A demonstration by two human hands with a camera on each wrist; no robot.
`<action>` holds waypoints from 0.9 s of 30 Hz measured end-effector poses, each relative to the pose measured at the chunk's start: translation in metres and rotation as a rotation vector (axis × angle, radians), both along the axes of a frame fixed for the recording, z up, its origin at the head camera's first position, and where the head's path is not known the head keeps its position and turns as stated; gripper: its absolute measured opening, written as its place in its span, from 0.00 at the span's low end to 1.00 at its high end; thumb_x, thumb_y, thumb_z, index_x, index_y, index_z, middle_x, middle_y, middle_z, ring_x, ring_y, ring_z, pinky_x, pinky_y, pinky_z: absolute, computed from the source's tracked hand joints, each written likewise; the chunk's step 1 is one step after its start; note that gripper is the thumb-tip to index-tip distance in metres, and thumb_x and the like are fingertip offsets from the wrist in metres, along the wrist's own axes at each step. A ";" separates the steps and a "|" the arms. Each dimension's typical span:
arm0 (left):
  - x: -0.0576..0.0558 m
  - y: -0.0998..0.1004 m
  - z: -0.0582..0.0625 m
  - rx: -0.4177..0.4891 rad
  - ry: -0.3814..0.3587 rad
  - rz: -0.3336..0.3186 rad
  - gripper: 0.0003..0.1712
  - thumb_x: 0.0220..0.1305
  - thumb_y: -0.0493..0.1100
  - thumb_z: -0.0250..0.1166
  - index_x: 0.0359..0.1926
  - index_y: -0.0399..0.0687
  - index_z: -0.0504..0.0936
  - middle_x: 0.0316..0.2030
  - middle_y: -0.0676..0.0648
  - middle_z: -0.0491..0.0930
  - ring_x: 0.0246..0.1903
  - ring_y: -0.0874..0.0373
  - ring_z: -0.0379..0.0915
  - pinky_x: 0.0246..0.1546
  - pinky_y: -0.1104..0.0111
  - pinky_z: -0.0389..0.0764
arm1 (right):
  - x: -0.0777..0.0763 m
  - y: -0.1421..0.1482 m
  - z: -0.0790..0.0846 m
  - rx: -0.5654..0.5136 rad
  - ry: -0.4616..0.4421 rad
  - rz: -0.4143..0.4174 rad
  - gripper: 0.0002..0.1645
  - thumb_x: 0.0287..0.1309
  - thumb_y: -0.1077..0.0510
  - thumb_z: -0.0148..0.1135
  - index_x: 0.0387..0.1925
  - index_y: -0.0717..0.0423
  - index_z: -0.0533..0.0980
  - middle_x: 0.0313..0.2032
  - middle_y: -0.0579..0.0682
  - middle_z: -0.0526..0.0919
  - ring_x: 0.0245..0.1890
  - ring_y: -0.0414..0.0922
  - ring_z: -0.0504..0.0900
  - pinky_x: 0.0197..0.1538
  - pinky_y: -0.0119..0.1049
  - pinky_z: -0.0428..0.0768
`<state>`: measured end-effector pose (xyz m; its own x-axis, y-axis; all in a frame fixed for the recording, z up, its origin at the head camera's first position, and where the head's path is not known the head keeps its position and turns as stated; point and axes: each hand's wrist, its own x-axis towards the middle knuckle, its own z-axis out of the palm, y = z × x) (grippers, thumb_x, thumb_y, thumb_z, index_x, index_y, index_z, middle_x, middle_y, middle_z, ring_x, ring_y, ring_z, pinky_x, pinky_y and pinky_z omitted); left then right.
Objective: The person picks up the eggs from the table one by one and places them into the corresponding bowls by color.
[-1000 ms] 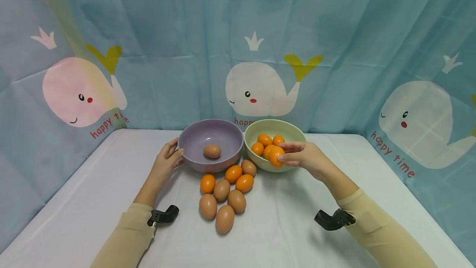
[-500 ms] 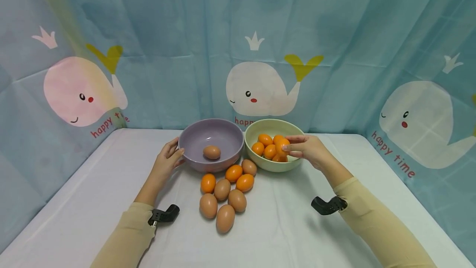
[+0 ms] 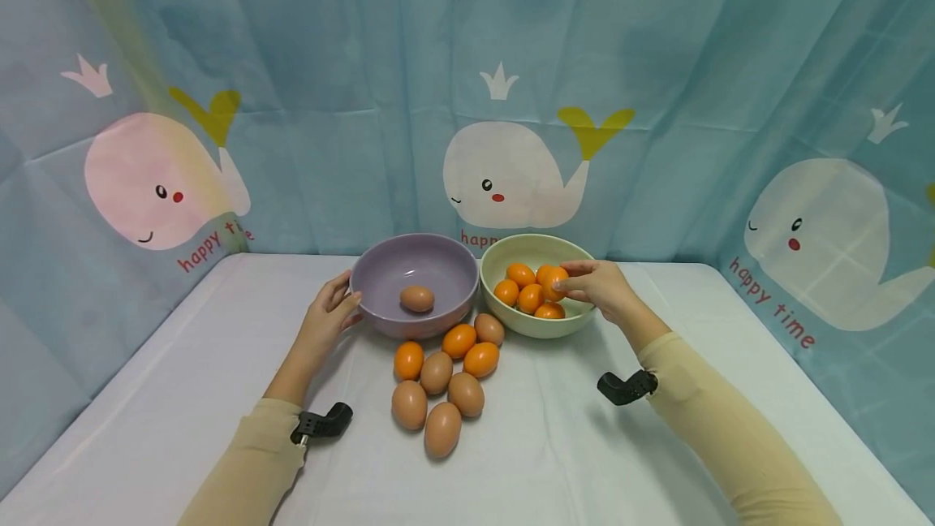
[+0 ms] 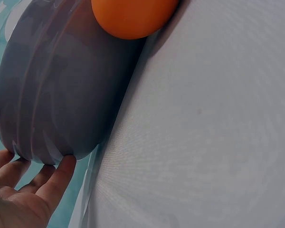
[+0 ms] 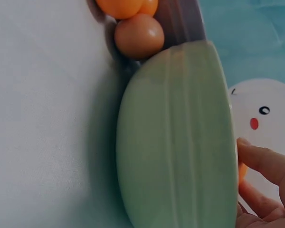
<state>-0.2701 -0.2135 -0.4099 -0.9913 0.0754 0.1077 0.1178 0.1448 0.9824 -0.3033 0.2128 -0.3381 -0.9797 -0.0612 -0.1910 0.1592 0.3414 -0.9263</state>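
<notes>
Head view shows the left hand touching the purple bowl, fingers spread, while the right hand pinches an orange fruit over the green bowl, where a slipping pinch could bounce it out.

The purple bowl and green bowl are smooth and glossy; ceramic or plastic, I cannot tell from here. Orange fruits shine; brown eggs look smooth, faintly lustrous. White tablecloth and beige sleeves are matt cloth; the curtain is creased fabric.
</notes>
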 end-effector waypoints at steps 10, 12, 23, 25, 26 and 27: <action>0.002 0.001 0.002 -0.002 0.004 -0.010 0.40 0.78 0.50 0.51 0.79 0.42 0.44 0.79 0.41 0.43 0.76 0.42 0.48 0.60 0.71 0.79 | -0.013 -0.006 0.000 0.026 -0.052 -0.033 0.33 0.63 0.64 0.64 0.68 0.67 0.67 0.69 0.64 0.68 0.67 0.56 0.73 0.64 0.41 0.79; 0.001 0.001 0.001 0.000 0.005 -0.010 0.39 0.77 0.50 0.51 0.79 0.42 0.45 0.79 0.41 0.43 0.76 0.42 0.48 0.58 0.74 0.79 | -0.015 -0.006 -0.002 0.037 -0.055 -0.035 0.33 0.63 0.64 0.64 0.67 0.67 0.68 0.69 0.64 0.68 0.66 0.57 0.73 0.64 0.42 0.79; 0.002 0.001 0.002 -0.001 -0.004 0.004 0.39 0.78 0.49 0.51 0.79 0.43 0.45 0.79 0.41 0.45 0.76 0.43 0.50 0.56 0.76 0.80 | -0.023 -0.010 -0.006 0.095 -0.062 -0.032 0.32 0.60 0.65 0.67 0.65 0.71 0.70 0.68 0.65 0.68 0.64 0.57 0.76 0.60 0.40 0.82; 0.002 0.001 0.002 0.001 -0.002 0.005 0.38 0.78 0.48 0.51 0.79 0.43 0.45 0.79 0.41 0.45 0.76 0.43 0.50 0.56 0.76 0.80 | -0.024 -0.011 -0.007 0.104 -0.066 -0.034 0.32 0.60 0.65 0.67 0.64 0.71 0.70 0.68 0.65 0.69 0.63 0.57 0.76 0.60 0.40 0.82; 0.001 0.001 0.001 0.003 -0.001 0.003 0.38 0.78 0.48 0.51 0.79 0.43 0.45 0.79 0.41 0.45 0.76 0.43 0.50 0.56 0.76 0.80 | -0.025 -0.012 -0.007 0.109 -0.067 -0.033 0.32 0.60 0.66 0.67 0.64 0.71 0.70 0.68 0.65 0.68 0.63 0.57 0.76 0.60 0.39 0.82; 0.001 0.001 0.001 0.004 0.000 0.003 0.38 0.78 0.48 0.51 0.79 0.43 0.45 0.79 0.41 0.45 0.76 0.43 0.50 0.55 0.77 0.80 | -0.025 -0.012 -0.008 0.109 -0.069 -0.033 0.32 0.60 0.66 0.67 0.64 0.71 0.70 0.68 0.65 0.68 0.63 0.56 0.75 0.60 0.40 0.82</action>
<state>-0.2689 -0.2129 -0.4085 -0.9915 0.0721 0.1080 0.1173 0.1408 0.9831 -0.3283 0.2006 -0.3456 -0.9652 -0.0042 -0.2616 0.2340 0.4331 -0.8704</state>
